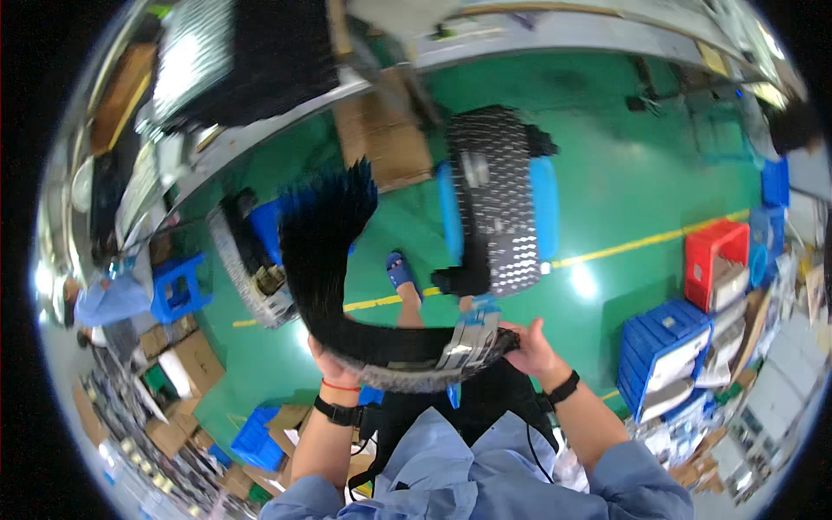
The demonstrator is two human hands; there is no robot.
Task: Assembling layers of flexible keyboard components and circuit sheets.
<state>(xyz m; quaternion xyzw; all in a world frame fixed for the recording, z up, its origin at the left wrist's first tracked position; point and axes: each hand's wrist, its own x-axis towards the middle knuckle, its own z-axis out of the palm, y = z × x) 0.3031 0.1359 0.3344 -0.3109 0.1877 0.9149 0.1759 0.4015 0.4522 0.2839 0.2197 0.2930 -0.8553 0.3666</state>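
A long, thick bundle of straight black hair (pixel 316 269) curves across in front of my body, its loose tips fanned out at the upper left. My left hand (pixel 336 368) supports it from below at the bend, with the fingers partly hidden behind the strands. At the bound end, my right hand (pixel 533 354) grips the bundle with the thumb raised. Pale printed paper with a light blue band (pixel 472 338) wraps the hair near my right hand. Motion blurs the strands somewhat.
A dark, silver-flecked piece (pixel 494 199) lies over a blue support ahead. Left of it, another dark bundle (pixel 247 269) rests by blue plastic. A blue stool (pixel 179 289) and open cartons (pixel 195 360) stand at left. Red (pixel 715 260) and blue crates (pixel 663 351) line the right.
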